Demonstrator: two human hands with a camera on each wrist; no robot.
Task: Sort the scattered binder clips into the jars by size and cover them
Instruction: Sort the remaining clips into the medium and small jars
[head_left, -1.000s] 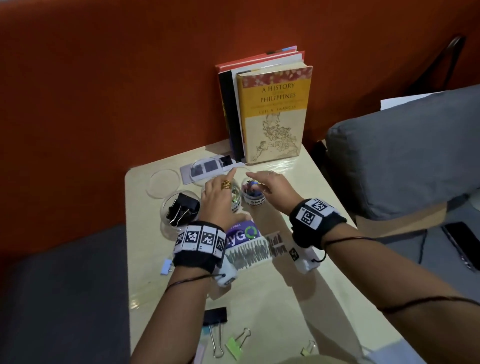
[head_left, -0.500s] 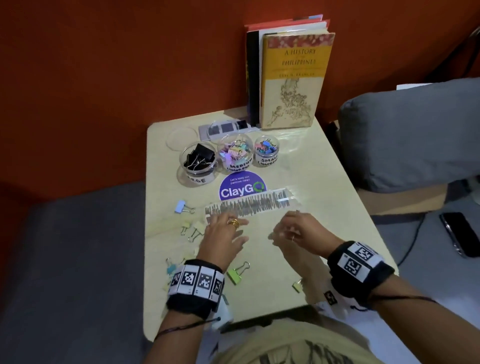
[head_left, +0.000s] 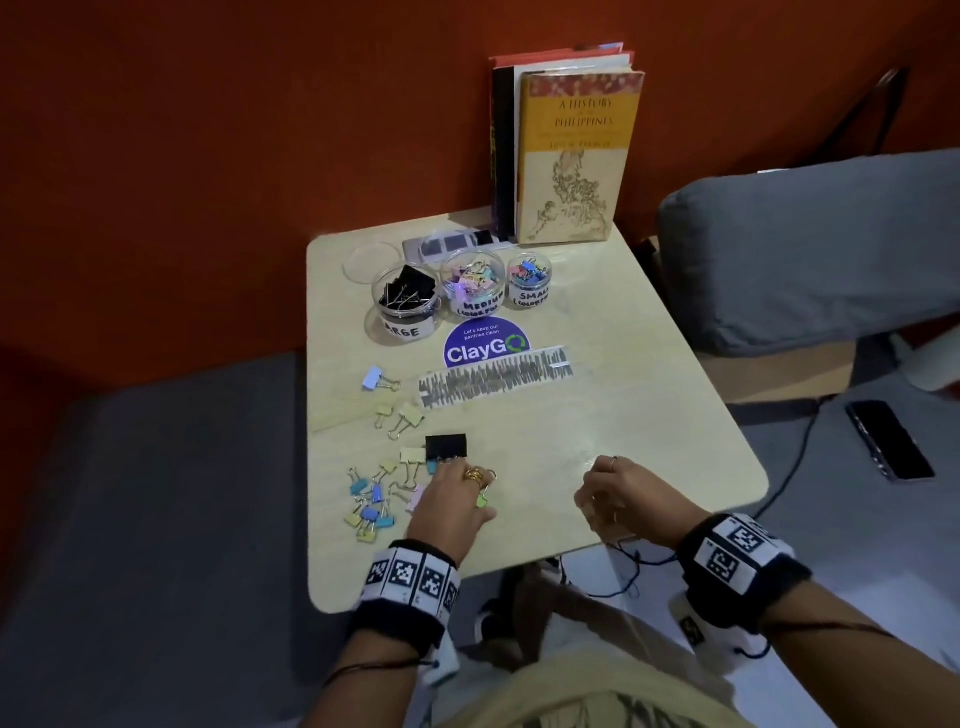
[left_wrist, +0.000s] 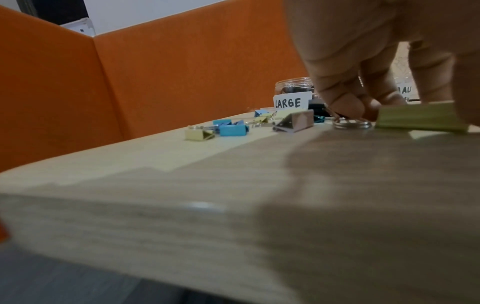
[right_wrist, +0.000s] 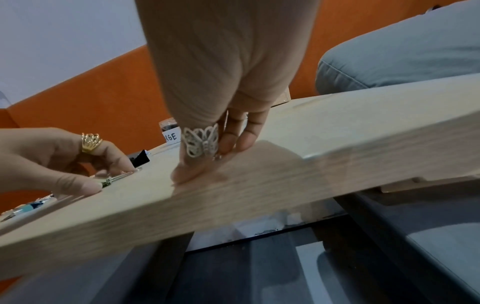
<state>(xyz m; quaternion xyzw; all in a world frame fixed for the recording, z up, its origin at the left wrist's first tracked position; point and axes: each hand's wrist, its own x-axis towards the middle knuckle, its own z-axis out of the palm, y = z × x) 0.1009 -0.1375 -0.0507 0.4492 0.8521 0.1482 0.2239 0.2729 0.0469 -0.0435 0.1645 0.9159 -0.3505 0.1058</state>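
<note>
Three open clear jars stand at the back of the table: large (head_left: 408, 299) with black clips, medium (head_left: 474, 283) and small (head_left: 529, 280) with coloured ones. Several coloured clips (head_left: 371, 506) lie scattered at the near left, with a black large clip (head_left: 445, 447) beside them. My left hand (head_left: 470, 493) pinches a green binder clip (head_left: 482, 501) lying on the table, thumb by its body (left_wrist: 415, 119). My right hand (head_left: 597, 499) is curled near the front edge, fingertips (right_wrist: 233, 144) and thumb down on the wood. Anything between them is hidden.
A clear lid (head_left: 371, 262) lies behind the jars. Books (head_left: 571, 156) stand at the back right. A ClayGo sticker (head_left: 485, 345) and a scribbled strip (head_left: 493, 382) are stuck mid-table. A grey cushion (head_left: 810, 249) is to the right, with a phone (head_left: 889, 439) on the floor.
Both hands have drawn back from the jars to the near part of the table. The left hand has come down onto the green clip, and the right hand has settled near the front edge.
</note>
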